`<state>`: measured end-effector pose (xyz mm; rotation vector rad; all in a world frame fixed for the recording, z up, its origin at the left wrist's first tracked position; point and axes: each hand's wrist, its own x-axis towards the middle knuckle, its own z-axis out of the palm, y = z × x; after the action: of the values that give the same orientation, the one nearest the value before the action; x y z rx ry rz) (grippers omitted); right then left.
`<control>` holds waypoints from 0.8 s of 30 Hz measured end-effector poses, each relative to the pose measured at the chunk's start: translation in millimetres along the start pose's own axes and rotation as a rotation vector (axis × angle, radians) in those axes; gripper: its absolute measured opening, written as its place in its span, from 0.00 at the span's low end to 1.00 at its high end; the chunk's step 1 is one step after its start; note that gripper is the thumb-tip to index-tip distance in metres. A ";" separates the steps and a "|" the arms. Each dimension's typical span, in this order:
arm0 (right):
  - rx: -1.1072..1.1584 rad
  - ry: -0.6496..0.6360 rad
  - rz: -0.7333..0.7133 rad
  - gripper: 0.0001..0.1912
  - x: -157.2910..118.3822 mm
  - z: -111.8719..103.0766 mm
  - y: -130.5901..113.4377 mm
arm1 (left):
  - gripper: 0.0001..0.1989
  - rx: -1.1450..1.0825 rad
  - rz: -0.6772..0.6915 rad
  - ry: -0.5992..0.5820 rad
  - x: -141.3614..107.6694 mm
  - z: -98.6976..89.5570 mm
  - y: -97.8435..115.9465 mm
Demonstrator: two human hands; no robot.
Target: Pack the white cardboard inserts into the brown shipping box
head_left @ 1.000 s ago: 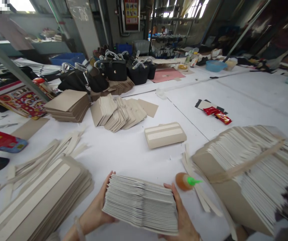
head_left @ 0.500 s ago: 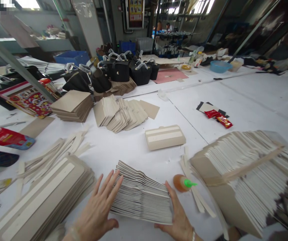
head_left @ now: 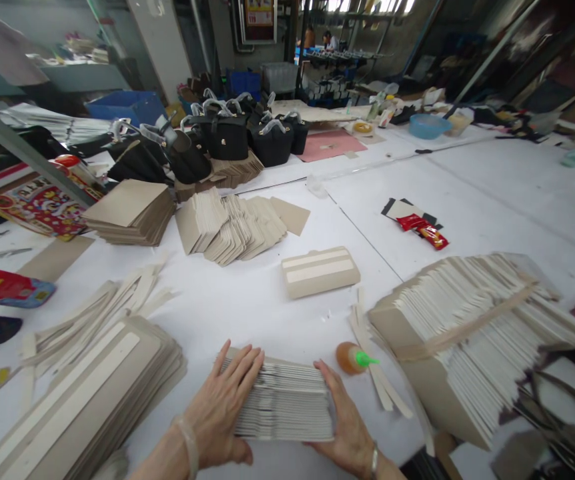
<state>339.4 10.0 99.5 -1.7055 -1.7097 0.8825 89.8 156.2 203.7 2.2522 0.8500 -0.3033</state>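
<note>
A stack of thin grey-beige cardboard pieces (head_left: 287,403) stands on the white table in front of me, edges facing up. My left hand (head_left: 220,407) is against its left end, fingers laid over the top corner and thumb low at the front. At the right end, my right hand (head_left: 345,420) grips the stack with fingers behind and thumb at the lower front edge. Just beyond the right hand lies a bottle of amber liquid (head_left: 348,358) with a green nozzle. Farther off rests a small block of cardboard panels with pale strips (head_left: 321,272).
Large cardboard piles flank me, one at left (head_left: 82,400) and a taped bundle (head_left: 467,333) at right. Beyond are fanned cardboard pieces (head_left: 232,227), a square stack (head_left: 127,210), black handbags (head_left: 225,137) and red packets (head_left: 422,230). Loose pale strips (head_left: 92,313) lie left.
The left hand has moved right and closed onto the stack's end. The stack's slanted, fanned edges are now squeezed more level. The view has shifted slightly.
</note>
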 end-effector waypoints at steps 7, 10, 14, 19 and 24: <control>-0.100 0.031 -0.003 0.59 0.1 -6.4 -11.2 | 0.56 0.127 -0.051 0.028 1.4 18.7 2.4; -0.232 0.031 -0.009 0.67 -2.8 -13.0 -24.1 | 0.53 0.156 -0.039 0.056 4.9 19.0 0.6; -0.312 0.009 -0.088 0.67 -3.4 -16.0 -51.6 | 0.51 0.165 -0.034 0.065 6.5 16.0 -0.2; -0.477 0.062 -0.196 0.65 6.0 -9.5 -81.4 | 0.51 0.218 -0.013 0.096 6.0 18.3 -1.6; -0.618 0.015 -0.166 0.58 4.7 -4.3 -82.8 | 0.51 0.280 -0.003 0.113 6.3 23.9 -4.8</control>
<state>290.8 17.2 166.3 -1.8863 -2.2266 0.2691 92.0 145.5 181.0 2.5484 0.9168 -0.3147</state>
